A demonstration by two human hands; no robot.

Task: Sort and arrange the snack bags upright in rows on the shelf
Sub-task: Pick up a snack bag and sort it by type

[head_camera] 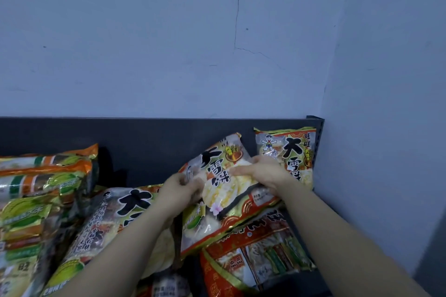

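Observation:
A large rice-cracker snack bag (217,190) with black characters is tilted in the middle of the dark shelf (135,142). My left hand (179,190) grips its left edge and my right hand (263,172) presses on its upper right face. Behind my right hand a matching bag (293,149) stands upright in the shelf's far right corner. Another matching bag (113,222) lies slanted at lower left, under my left forearm. A red-orange bag (255,258) lies flat under the held one.
A pile of green-and-orange snack bags (41,183) is stacked at the left. The shelf's dark back panel runs across, with bare room between the pile and the held bag. A pale blue wall (217,43) rises behind, and a side wall (386,128) closes the right.

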